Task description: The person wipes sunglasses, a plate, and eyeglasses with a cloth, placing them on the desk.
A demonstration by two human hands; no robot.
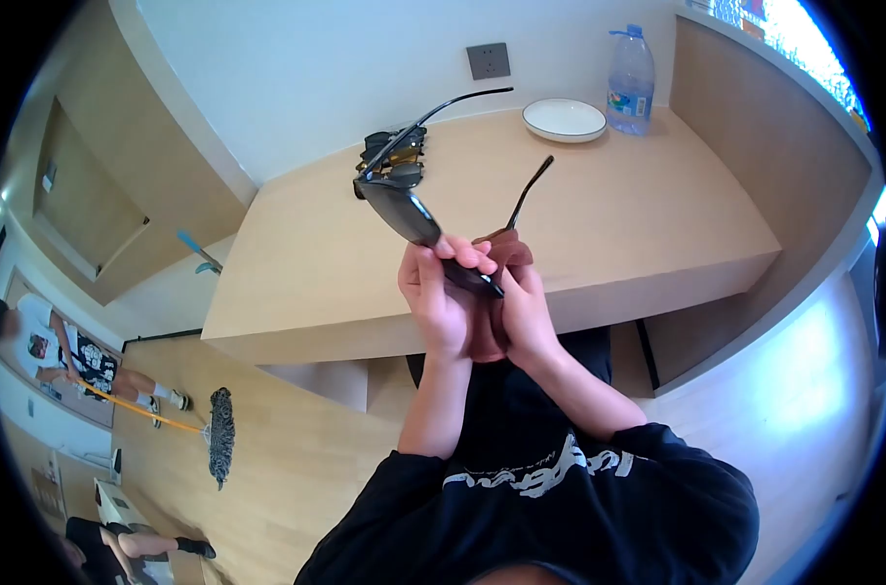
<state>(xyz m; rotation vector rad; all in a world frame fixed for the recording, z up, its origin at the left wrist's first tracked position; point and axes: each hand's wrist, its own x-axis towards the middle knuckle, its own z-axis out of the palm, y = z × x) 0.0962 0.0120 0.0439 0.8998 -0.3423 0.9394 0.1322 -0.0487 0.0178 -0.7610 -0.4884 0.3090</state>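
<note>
Dark sunglasses (404, 210) are held up in front of me, above the desk's front edge, with both temple arms unfolded. My left hand (441, 297) grips them near the middle of the frame, its fingers closed over the front. A brown cloth (489, 336) is bunched in my right hand (523, 307), which presses it around the lens at the near end. Part of that lens is hidden by the cloth and fingers. Behind them on the desk, more sunglasses (402, 156) lie in a row near the wall.
On the wooden desk (638, 210) stand a white plate (564, 119) and a plastic water bottle (630, 88) by the right partition (774, 146). A wall socket (489, 60) sits above. At left, a person (48, 336) holds a mop (221, 439); another person (121, 546) sits lower left.
</note>
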